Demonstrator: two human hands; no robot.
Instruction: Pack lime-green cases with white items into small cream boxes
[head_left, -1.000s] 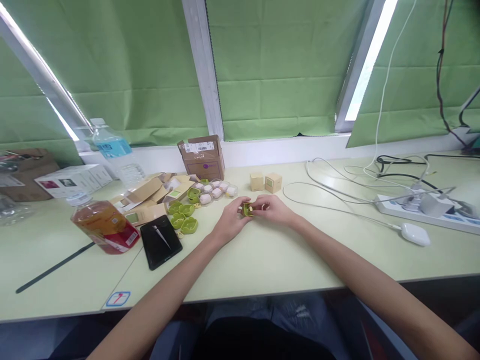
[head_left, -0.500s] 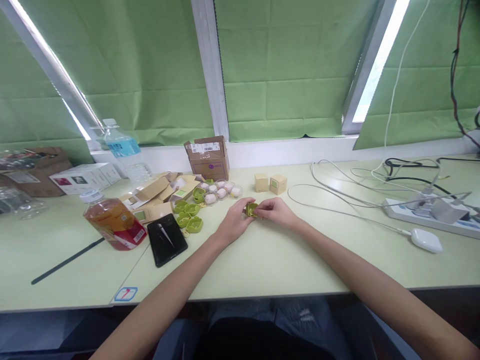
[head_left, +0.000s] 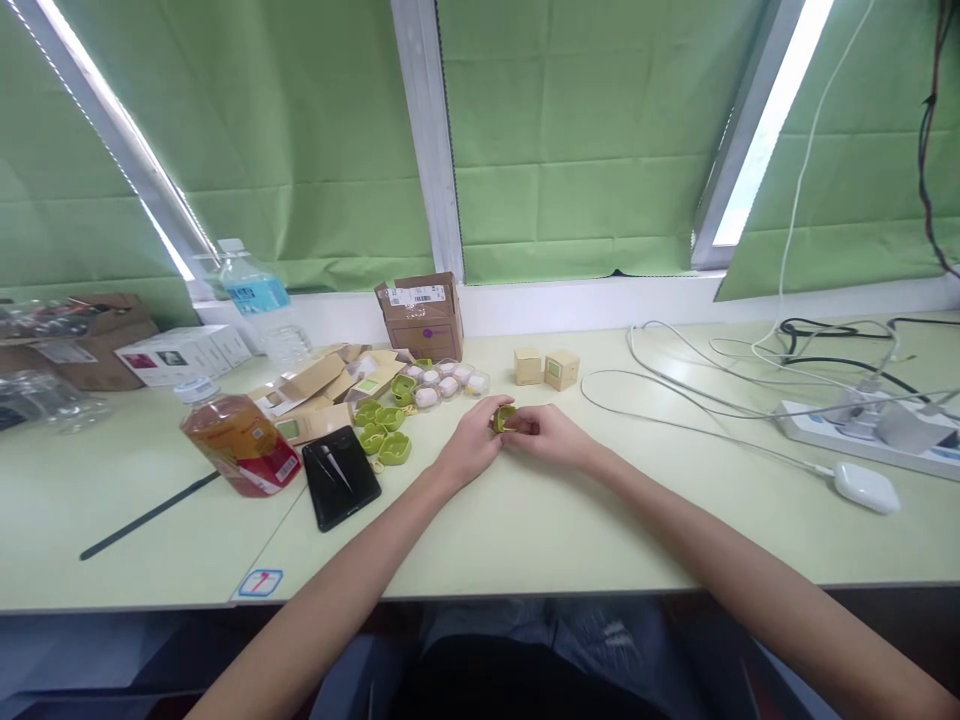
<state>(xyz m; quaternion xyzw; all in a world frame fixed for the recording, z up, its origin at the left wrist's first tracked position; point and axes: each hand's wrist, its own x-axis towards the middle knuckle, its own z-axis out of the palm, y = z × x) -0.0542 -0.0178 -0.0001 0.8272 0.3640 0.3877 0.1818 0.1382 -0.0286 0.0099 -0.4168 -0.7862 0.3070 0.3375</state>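
A small olive-green case (head_left: 503, 418) is held just above the table at the middle of the view. My left hand (head_left: 472, 442) grips its left side with fingers curled round it. From the other side my right hand (head_left: 553, 434) closes thumb and fingers on its right edge; the fingertips partly cover it. Several similar green cases (head_left: 394, 450), some lying open, are to the left of my hands. Behind them sit several pale pink round pieces (head_left: 448, 386) in clear plastic packs. Two small tan boxes (head_left: 561, 369) stand upright beyond my right hand.
To the left are flattened cartons (head_left: 315, 384), a black tablet (head_left: 341, 478) with a white pen-like tool on it, a tea-coloured bottle (head_left: 240, 440) and a water bottle (head_left: 262, 305). A brown box (head_left: 422, 320) stands behind. Cables, a white charger (head_left: 866, 487) and a power strip (head_left: 810, 424) occupy the right.
My right hand's fingers have shifted and turned against the green case, which now shows at a different angle. The whole view has moved slightly; the other objects stay put.
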